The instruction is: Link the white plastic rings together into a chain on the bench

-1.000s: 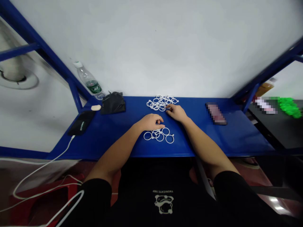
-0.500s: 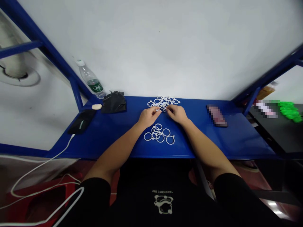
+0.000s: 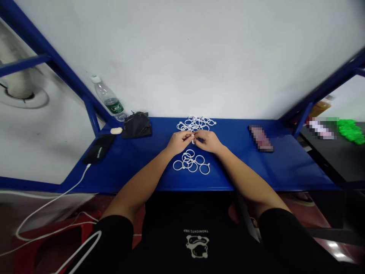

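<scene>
My left hand (image 3: 179, 143) and my right hand (image 3: 210, 141) meet over the blue tabletop, fingertips almost touching. Both pinch a white ring (image 3: 193, 141), mostly hidden by the fingers. Just beyond the hands lies a pile of white plastic rings (image 3: 196, 122), each with a small tab, like curtain rings. Nearer to me, between my forearms, several more such rings (image 3: 188, 163) lie in a loose, overlapping group. One ring (image 3: 204, 169) rests at that group's right side.
On the left are a black power bank (image 3: 99, 148) with a white cable (image 3: 74, 184), a beige oval piece (image 3: 116, 131), a black bag (image 3: 137, 125) and a plastic bottle (image 3: 110, 101) leaning at the wall. A phone (image 3: 261, 138) lies right. Blue frame bars (image 3: 92, 116) flank the table (image 3: 148, 167).
My right hand has moved left and slightly toward me, away from the pile, and now meets my left hand at the ring. The near group of rings has stayed in place.
</scene>
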Available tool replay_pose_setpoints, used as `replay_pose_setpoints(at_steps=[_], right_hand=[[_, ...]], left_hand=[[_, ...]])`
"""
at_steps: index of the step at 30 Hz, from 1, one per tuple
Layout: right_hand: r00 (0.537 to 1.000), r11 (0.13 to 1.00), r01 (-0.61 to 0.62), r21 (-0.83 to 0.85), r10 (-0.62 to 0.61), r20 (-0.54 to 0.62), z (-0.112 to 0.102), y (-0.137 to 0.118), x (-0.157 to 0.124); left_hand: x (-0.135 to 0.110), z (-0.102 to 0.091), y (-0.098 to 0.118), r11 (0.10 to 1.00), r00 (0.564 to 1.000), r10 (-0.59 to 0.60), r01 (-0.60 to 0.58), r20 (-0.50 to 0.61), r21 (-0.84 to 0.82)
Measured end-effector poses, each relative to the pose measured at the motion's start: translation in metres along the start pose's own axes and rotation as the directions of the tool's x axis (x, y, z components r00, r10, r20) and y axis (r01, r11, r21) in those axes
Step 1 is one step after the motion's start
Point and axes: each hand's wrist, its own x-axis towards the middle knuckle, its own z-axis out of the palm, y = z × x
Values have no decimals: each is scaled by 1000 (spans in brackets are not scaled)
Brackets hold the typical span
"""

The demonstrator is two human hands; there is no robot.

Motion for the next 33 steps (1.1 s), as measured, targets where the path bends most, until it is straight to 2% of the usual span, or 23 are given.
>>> replay_pose_setpoints(at_steps=[5,8,15,23,33], right_hand=[[995,997,-45,58,50,-92,0,1,0],[991,996,-31,85,42,-125,0,2,1],[993,996,-11,89,21,-119,0,0,1],[989,995,-8,99,22,-148,-1,0,1],[997,986,-66,150,72,-37,-1,1,2]], left_hand=[[2,-2,0,996,996,63,-59,-60,72],[2,-3,1,993,991,102,-96,-85,71],[0,-3,2,995,989,66,-57,-130,76],[2,-8,6,999,999,32,-31,-7,25],[0,-9,7,999,1000,-3,2,19,50]])
